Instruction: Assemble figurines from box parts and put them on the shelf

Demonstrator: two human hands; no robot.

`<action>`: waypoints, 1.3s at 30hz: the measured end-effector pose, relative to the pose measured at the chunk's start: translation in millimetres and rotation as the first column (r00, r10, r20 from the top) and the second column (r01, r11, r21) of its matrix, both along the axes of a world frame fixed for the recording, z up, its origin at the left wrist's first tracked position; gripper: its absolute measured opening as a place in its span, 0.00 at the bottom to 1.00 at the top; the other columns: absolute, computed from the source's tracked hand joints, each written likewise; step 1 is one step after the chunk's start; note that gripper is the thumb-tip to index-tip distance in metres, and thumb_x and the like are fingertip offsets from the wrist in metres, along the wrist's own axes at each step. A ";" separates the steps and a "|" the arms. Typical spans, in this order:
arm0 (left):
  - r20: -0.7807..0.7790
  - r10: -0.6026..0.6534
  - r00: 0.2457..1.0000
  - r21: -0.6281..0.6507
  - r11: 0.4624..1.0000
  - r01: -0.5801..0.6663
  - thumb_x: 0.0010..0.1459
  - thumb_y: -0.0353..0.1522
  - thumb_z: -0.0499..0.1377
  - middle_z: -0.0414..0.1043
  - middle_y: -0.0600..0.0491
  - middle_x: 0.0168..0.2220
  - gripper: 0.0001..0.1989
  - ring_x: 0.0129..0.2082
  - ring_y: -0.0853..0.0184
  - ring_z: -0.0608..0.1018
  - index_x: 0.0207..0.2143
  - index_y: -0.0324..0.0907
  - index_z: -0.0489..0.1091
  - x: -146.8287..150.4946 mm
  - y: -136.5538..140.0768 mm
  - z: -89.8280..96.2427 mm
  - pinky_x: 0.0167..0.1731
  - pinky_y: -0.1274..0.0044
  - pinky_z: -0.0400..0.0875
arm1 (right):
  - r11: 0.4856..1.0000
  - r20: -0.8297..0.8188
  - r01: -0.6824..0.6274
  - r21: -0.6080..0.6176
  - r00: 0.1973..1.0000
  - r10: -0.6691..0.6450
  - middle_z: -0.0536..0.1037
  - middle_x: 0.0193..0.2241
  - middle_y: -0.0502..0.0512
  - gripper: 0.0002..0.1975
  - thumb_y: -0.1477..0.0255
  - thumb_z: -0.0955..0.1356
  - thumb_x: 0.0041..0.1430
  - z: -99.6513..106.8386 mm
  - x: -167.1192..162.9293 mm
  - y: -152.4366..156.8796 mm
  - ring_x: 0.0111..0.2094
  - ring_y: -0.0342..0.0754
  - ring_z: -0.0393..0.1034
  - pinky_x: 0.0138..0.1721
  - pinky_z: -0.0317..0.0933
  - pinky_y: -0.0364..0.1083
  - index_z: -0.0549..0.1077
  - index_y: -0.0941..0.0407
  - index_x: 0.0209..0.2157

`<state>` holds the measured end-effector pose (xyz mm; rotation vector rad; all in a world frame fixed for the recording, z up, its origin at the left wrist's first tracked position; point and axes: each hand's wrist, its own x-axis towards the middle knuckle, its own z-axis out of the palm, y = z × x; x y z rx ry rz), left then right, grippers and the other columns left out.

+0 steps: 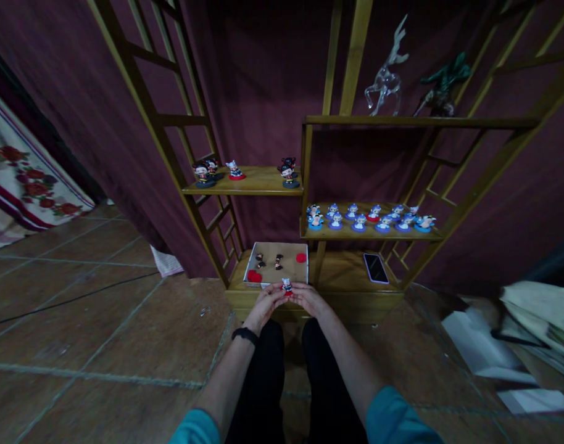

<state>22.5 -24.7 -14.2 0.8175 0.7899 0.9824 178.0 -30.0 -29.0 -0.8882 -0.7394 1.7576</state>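
Between my left hand (271,300) and my right hand (308,298) is a small figurine (287,285) with a white head and a red round base. Fingers of both hands close on its base from either side, and it stands upright. Just beyond my hands lies a shallow cardboard box (291,251) on the lowest shelf. Inside it are several small dark figure pieces (278,262), red round bases (254,276) at the near left and another red base (301,258) at the right.
Dark-haired figurines (289,175) and a white-headed one (234,171) stand on the left shelf (258,180). Rows of purple and blue figurines (359,222) fill the right shelf. A phone (376,268) lies at lower right. Above stand a glass deer (386,80) and a dark green statue (446,86).
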 end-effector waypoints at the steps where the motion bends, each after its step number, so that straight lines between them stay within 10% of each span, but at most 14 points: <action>1: 0.003 -0.008 1.000 0.015 1.000 0.008 0.42 0.26 0.64 0.73 0.47 0.35 0.19 0.33 0.67 0.76 0.40 0.36 0.67 0.6 -0.8 1.1 0.37 0.76 0.70 | 1.000 -0.003 0.001 0.003 1.000 -0.001 0.77 0.31 0.56 0.12 0.76 0.70 0.42 0.1 0.3 0.1 0.32 0.43 0.71 0.39 0.62 0.44 0.73 0.59 0.34; 21: -0.205 0.079 0.976 0.213 0.976 -0.035 0.32 0.30 0.67 0.70 0.54 0.25 0.23 0.22 0.73 0.70 0.35 0.37 0.67 8.6 -0.5 0.9 0.23 0.81 0.61 | 0.997 -0.008 -0.033 0.073 0.999 0.033 0.77 0.35 0.57 0.17 0.74 0.71 0.40 7.8 -2.8 -4.6 0.35 0.46 0.71 0.41 0.61 0.46 0.73 0.59 0.37; 39: -0.305 0.062 0.950 0.318 0.947 0.040 0.32 0.30 0.68 0.74 0.49 0.31 0.18 0.33 0.64 0.74 0.31 0.38 0.71 -0.2 -0.8 1.9 0.38 0.75 0.66 | 0.996 -0.025 -0.083 -0.015 0.996 0.083 0.77 0.32 0.57 0.15 0.74 0.70 0.43 12.4 0.7 -11.7 0.32 0.45 0.72 0.42 0.62 0.51 0.71 0.59 0.36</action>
